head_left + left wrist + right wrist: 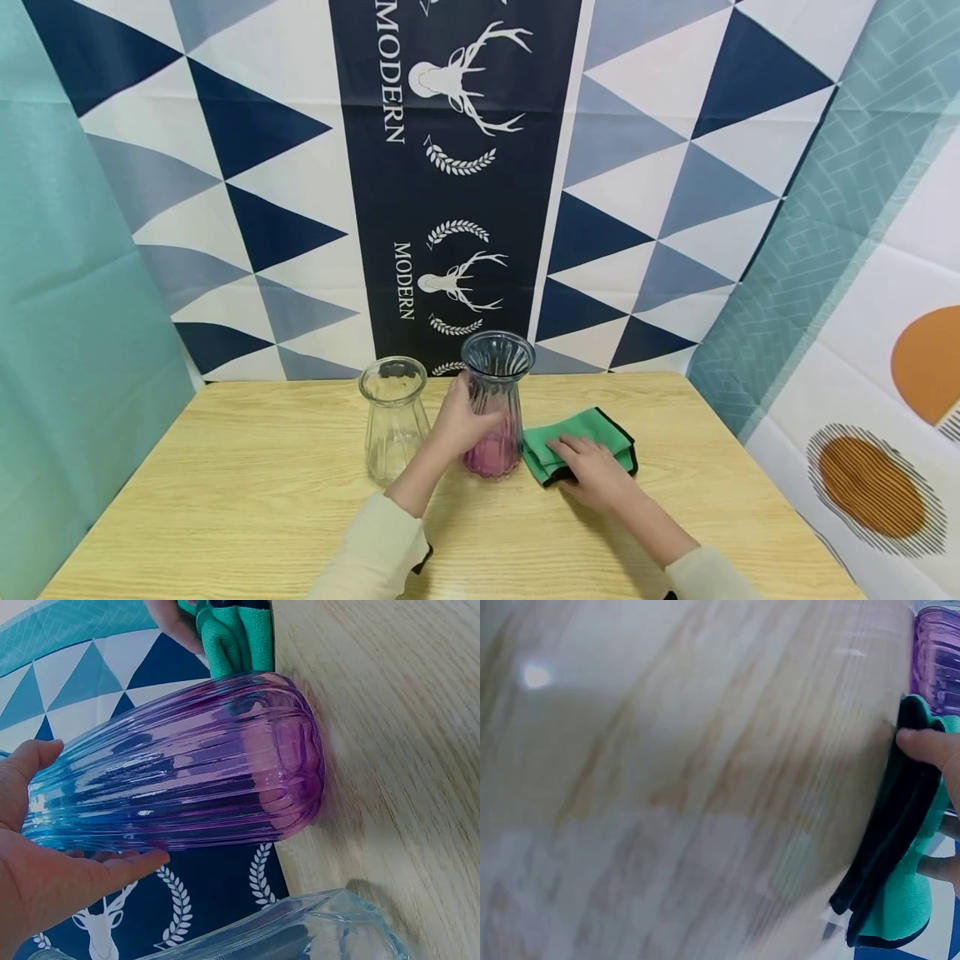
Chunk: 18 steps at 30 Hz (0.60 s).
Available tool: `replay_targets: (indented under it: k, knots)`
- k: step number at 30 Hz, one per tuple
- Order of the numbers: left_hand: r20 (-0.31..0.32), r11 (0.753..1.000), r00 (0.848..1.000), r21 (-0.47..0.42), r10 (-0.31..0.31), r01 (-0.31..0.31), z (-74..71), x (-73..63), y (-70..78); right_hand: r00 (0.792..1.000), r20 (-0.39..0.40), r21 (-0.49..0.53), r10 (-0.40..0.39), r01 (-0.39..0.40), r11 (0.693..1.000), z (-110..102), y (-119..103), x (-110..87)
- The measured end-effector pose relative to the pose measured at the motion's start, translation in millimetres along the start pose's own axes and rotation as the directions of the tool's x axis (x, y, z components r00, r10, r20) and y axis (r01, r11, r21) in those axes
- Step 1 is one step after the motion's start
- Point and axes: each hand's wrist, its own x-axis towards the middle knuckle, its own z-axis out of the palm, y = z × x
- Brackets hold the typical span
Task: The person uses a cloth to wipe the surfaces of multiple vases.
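A ribbed glass vase [510, 408], blue at its flared rim and pink-purple at its base, stands upright on the wooden table. My left hand [461, 421] grips it from the left, thumb on one side and fingers on the other, as the left wrist view shows. To its right lies a folded green cloth [592, 429] with black edging. My right hand [596, 473] holds this cloth by its near side; in the right wrist view the thumb [926, 745] presses the black edge and the fingers lie across the green face.
A clear glass vase [392, 425] stands close to the left of the coloured one, behind my left forearm. Patterned fabric [457, 192] hangs upright along the table's back edge, with more fabric at both sides. The wooden table [247, 492] extends to the front.
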Motion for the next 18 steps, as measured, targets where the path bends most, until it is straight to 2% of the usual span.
replay_targets:
  k: [5,9,14,18]
  knots:
    - [0.01,0.998,0.999,0.038,-0.04,0.039,-5.2,-7.6,-0.2,1.0,-0.009,0.059,0.023,-0.023,0.998,-6.0,-1.8,4.1]
    - [0.019,0.997,0.998,0.047,-0.057,0.056,-10.4,-15.6,-2.7,0.998,-0.061,0.035,0.022,-0.02,0.999,-12.4,-0.2,8.3]
    - [0.041,0.995,0.999,0.092,-0.032,0.029,-19.6,-29.7,-5.7,0.987,-0.158,-0.007,0.003,-0.004,1.0,-20.3,3.6,13.2]
    - [0.088,0.992,0.996,0.128,-0.03,0.018,-33.2,-41.9,-4.7,0.975,-0.22,-0.012,0.017,-0.02,1.0,-28.9,6.5,17.8]
